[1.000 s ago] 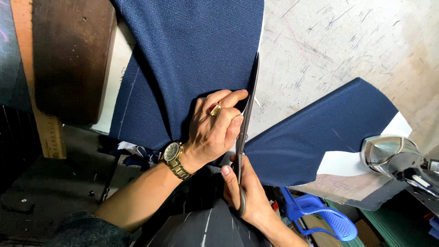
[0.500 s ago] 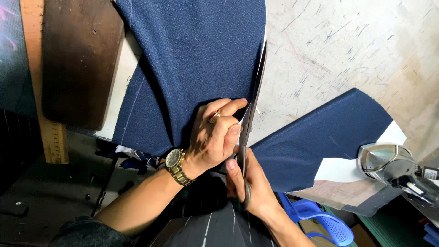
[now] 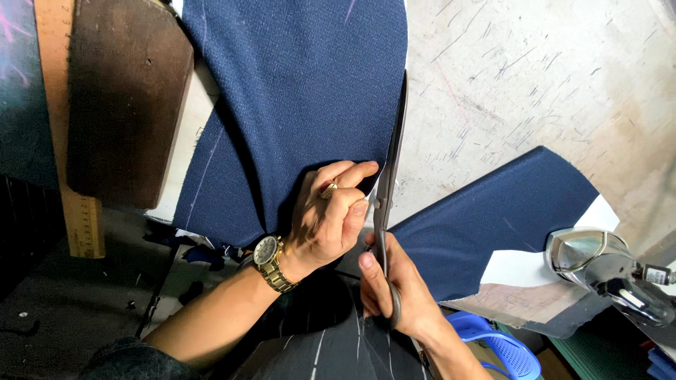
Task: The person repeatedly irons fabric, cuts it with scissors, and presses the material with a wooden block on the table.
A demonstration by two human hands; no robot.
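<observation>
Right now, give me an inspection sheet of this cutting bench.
Surface: pale worktable, covered in pen and chalk marks.
Job's things: navy fabric lying flat; long scissors running along its right edge; cut-off navy piece to the right.
Clutter: wooden ruler, dark wooden block, clothes iron, white paper.
Grippers: left hand pressing the fabric, wearing a wristwatch; right hand gripping the scissor handles.
Cables: nothing seen.
Surroundings: blue plastic basket below the bench.

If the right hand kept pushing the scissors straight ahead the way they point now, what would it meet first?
The right hand points the scissors up along the right edge of the navy cloth. More of that edge comes first; beyond it, only the scuffed table shows.
</observation>
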